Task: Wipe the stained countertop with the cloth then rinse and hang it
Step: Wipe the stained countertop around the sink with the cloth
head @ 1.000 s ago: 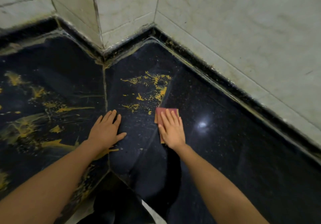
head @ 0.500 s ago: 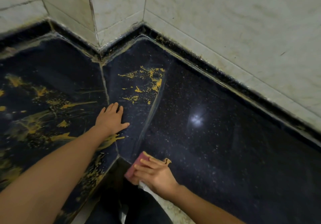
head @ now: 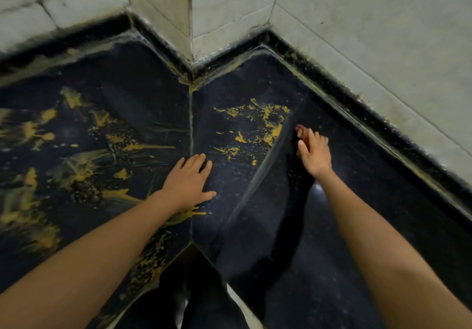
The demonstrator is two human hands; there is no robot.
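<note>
Mostly hidden cloth (head: 299, 130), under right hand (head: 315, 153)

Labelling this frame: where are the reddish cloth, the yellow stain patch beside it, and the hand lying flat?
Reddish cloth (head: 299, 130): head view, its uncovered corner.
Yellow stain patch (head: 276, 131): head view, its thick right edge.
Left hand (head: 187, 183): head view, back of hand.

My left hand (head: 189, 183) lies flat on the dark countertop (head: 383, 213); my right hand (head: 314, 155) presses the cloth (head: 300, 130) beside yellow stains (head: 265, 124).
</note>
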